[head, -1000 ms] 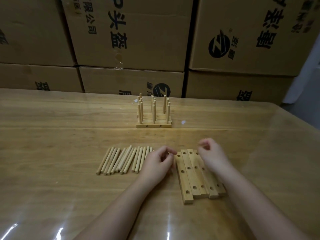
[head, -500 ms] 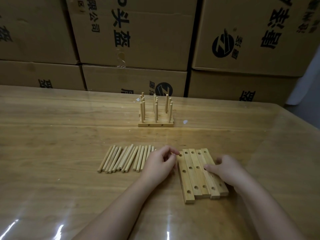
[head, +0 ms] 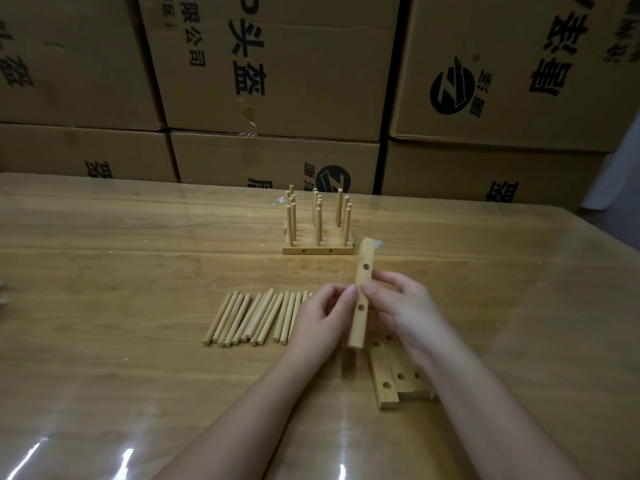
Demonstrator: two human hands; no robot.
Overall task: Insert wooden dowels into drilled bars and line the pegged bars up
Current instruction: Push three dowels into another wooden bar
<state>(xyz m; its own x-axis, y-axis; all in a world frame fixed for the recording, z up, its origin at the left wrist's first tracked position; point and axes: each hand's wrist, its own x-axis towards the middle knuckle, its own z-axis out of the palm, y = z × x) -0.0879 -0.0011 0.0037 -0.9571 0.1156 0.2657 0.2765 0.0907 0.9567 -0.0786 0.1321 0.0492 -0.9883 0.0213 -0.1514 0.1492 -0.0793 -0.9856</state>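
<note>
A drilled wooden bar (head: 361, 296) with round holes is lifted above the table, nearly on end. My left hand (head: 323, 318) pinches its left side and my right hand (head: 403, 310) grips its right side at the middle. Beneath my right wrist lie the other drilled bars (head: 389, 382), side by side and partly hidden. Several loose dowels (head: 256, 317) lie in a row to the left of my hands. Farther back, pegged bars (head: 317, 249) stand together with upright dowels in them.
The wooden table (head: 104, 271) has a glossy cover. Stacked cardboard boxes (head: 273, 64) with printed characters form a wall along its far edge. The table's right edge (head: 602, 237) runs diagonally at the right.
My right hand took one drilled bar from the flat group and raised it. My left hand left the table and now pinches the same bar.
</note>
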